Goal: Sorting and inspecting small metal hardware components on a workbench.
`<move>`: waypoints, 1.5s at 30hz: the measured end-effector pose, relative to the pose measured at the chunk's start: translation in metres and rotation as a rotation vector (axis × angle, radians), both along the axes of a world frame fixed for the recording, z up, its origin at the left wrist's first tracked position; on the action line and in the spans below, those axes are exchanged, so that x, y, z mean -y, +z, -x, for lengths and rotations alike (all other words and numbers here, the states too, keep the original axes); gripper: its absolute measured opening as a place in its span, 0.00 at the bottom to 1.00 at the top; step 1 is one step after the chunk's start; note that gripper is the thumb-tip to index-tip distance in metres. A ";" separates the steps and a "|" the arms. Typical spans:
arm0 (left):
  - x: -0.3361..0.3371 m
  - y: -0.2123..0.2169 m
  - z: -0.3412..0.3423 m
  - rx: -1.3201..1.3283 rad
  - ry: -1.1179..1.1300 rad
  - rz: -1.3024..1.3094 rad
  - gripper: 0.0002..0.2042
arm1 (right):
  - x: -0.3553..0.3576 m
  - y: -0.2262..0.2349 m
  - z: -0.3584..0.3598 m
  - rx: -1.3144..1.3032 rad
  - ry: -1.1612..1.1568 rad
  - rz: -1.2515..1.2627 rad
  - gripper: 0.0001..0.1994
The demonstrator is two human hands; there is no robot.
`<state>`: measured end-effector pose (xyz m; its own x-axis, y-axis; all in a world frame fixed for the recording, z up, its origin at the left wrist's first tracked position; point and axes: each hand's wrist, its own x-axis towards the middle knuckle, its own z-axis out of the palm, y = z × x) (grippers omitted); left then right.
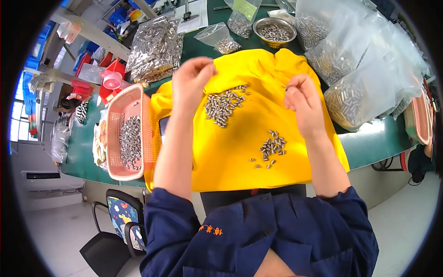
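My left hand [193, 83] is raised over the far left part of a yellow cloth [221, 161], its fingers curled together; whatever they may hold is hidden. Over the cloth's right side, my right hand [302, 99] pinches a small dark metal piece [287, 88] at its fingertips. A large pile of short metal cylinders [224, 106] lies on the cloth just right of my left forearm. Nearer to me, below and left of my right hand, is a smaller, looser group of the same metal cylinders [273, 145].
Left of the cloth, a pink plastic basket [111, 138] holds many metal cylinders. Bags of metal parts [154, 48] stand at the far left, with more clear bags [350, 92] at the right. A metal bowl [275, 44] of parts sits at the back of the green table [369, 143].
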<state>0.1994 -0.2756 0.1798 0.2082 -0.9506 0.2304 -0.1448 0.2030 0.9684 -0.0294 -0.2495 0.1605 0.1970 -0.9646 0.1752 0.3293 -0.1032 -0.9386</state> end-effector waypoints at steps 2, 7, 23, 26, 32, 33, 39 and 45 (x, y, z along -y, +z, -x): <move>0.044 0.003 -0.017 0.346 0.039 0.062 0.09 | -0.003 -0.005 -0.001 -0.189 -0.036 0.055 0.02; 0.121 0.022 -0.034 0.942 0.053 0.137 0.09 | -0.009 0.000 -0.004 -0.437 -0.086 0.267 0.02; 0.143 0.032 -0.036 1.174 0.007 0.136 0.09 | -0.012 0.008 -0.004 -0.488 -0.059 0.225 0.03; 0.100 0.043 -0.034 0.967 0.022 0.161 0.10 | -0.010 0.004 -0.005 -0.445 -0.109 0.242 0.02; 0.035 0.021 -0.015 0.631 -0.124 0.007 0.08 | 0.007 -0.015 -0.001 -0.345 -0.250 0.223 0.01; 0.026 0.014 -0.014 0.570 -0.177 -0.018 0.08 | 0.008 -0.014 0.000 -0.349 -0.265 0.249 0.02; -0.004 -0.011 0.018 0.899 -0.384 -0.104 0.08 | 0.014 -0.014 -0.005 -0.239 -0.161 0.100 0.03; 0.010 -0.030 0.035 1.166 -0.423 0.034 0.08 | 0.008 -0.014 -0.004 -0.290 -0.168 0.147 0.03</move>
